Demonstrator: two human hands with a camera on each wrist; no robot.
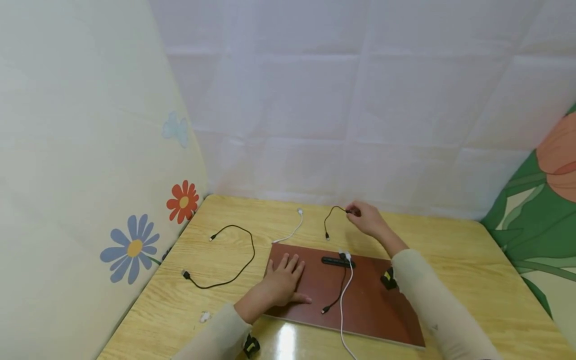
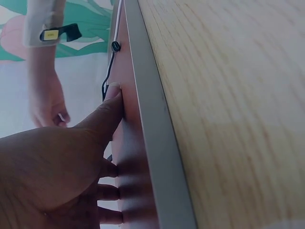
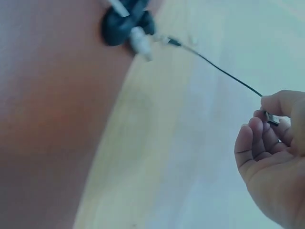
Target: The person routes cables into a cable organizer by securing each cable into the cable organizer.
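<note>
White sheeting [image 1: 306, 100] is hung behind the tabletop [image 1: 432, 230]; near its far edge, a short black cable [image 3: 227, 73] is pinched by one plug in the right grip [image 1: 370, 221], other plug loose. Brown board [image 1: 375, 300] is pressed by the spread left grip [image 1: 282, 286]. Cable could be dropped if pinched too lightly, or snagged at the black holder [image 1: 332, 261] if swung low.

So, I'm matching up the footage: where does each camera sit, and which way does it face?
Head: on the head, facing forward and down at the brown board; left hand, right hand and both sleeves show.
Left wrist: on that wrist, facing along the board's near edge toward the flowered backdrop; left hand close up, right hand beyond.
Right wrist: on that wrist, facing the short black cable its hand pinches; only that hand shows.
Shared: head and right wrist both show that pinch.
</note>
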